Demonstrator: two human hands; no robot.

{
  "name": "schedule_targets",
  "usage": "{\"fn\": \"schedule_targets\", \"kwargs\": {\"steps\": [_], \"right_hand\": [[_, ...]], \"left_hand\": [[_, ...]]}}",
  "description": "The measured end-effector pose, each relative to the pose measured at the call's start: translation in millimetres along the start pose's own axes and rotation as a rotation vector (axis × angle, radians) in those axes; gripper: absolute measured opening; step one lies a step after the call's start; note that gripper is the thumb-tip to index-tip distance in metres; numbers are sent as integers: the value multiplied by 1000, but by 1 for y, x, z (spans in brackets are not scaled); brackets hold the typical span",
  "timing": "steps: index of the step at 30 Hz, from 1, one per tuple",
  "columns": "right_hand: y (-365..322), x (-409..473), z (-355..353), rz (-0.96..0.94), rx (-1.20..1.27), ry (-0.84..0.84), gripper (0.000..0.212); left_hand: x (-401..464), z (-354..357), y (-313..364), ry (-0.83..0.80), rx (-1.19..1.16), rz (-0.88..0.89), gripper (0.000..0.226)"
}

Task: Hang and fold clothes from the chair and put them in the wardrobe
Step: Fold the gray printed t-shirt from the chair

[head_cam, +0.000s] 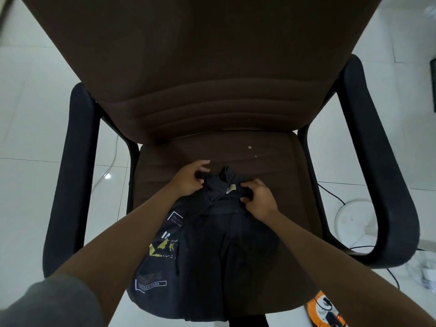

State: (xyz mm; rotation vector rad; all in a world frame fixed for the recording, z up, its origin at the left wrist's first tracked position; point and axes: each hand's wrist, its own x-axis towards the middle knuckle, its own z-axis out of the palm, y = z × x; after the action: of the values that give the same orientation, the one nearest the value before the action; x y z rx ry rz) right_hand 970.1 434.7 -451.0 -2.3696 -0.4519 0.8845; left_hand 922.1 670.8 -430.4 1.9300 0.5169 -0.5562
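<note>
Here we look down on a brown office chair [212, 90] with black armrests, and on its seat lies a black T-shirt [212, 256], partly folded, its lower edge hanging over the seat's front. On the shirt's left side we see a white and yellow print with a boxed word near the hem. Our left hand [191, 179] pinches the fabric at the left of the collar, fingers curled around a bunched fold. Our right hand [258, 200] grips the cloth at the right of the collar, fingers bent into the material. Between the two hands the neck opening stands puckered upward, with a pale label [231, 188] showing inside it. Both forearms reach in from the bottom of the view, a grey sleeve [52, 303] covering the left upper arm. On the white tiled floor [35, 114] to the right we see a white fan base [351, 218] with black cables near it, and an orange cable reel [326, 310] just past the seat's front corner.
</note>
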Motion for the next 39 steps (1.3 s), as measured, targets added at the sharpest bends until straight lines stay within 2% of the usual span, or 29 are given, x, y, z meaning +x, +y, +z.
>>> {"fn": "schedule_targets", "kwargs": {"steps": [5,8,11,19,23,26,34,39], "right_hand": [[2,-1,-2,-10,5,-16,46],[-1,-4,-6,-31,19,-44,47],[-9,-9,-12,-67,6,-68,48],[-52,-43,-41,-163,30,40,39],[-84,-79,-61,-237,41,92,35],[-110,-117,-76,-317,25,150,30],[-196,-271,-143,-506,-35,351,21],[-233,-358,-182,-607,7,459,18]], "left_hand": [[4,-2,7,96,353,8,47],[0,-6,10,79,299,37,34],[-17,-12,18,50,236,98,31],[-89,-31,51,139,330,250,41],[-148,-39,68,147,412,242,31],[-206,-48,83,169,462,302,28],[-393,-82,114,481,444,414,41],[-496,-102,144,620,447,429,30]]}}
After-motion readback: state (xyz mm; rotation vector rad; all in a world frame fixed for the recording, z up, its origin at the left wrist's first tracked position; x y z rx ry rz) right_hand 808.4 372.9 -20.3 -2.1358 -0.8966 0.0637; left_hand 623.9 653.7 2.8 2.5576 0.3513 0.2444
